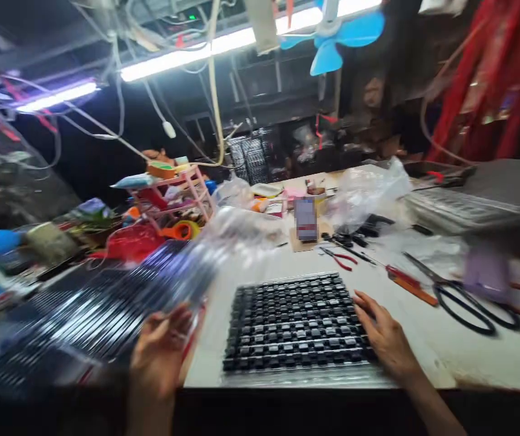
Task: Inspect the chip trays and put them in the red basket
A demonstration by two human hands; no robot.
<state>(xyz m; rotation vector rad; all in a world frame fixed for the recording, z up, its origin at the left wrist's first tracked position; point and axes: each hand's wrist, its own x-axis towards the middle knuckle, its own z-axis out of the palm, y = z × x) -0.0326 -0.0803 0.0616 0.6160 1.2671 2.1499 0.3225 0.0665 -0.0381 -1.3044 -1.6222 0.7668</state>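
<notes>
A black tray-like block [298, 324] with rows of small raised pieces lies on the white tabletop, clear plastic showing along its front edge. At its right side rests my right hand [384, 336], fingers stretched out along the edge and holding nothing. My left hand [162, 345] is smeared by motion to the left of the block, apart from it. Beside and behind that hand lie long dark ribbed strips [105, 297] under shiny clear plastic. Whether the left fingers touch the plastic cannot be made out.
Large black-handled scissors [464, 300], an orange-and-red cutter [409, 284] and red-handled pliers [342, 259] lie to the right. A phone-like device [306, 219] stands behind the block. A pink rack [187, 194] holds supplies at the back left. A blue fan [327, 45] hangs overhead.
</notes>
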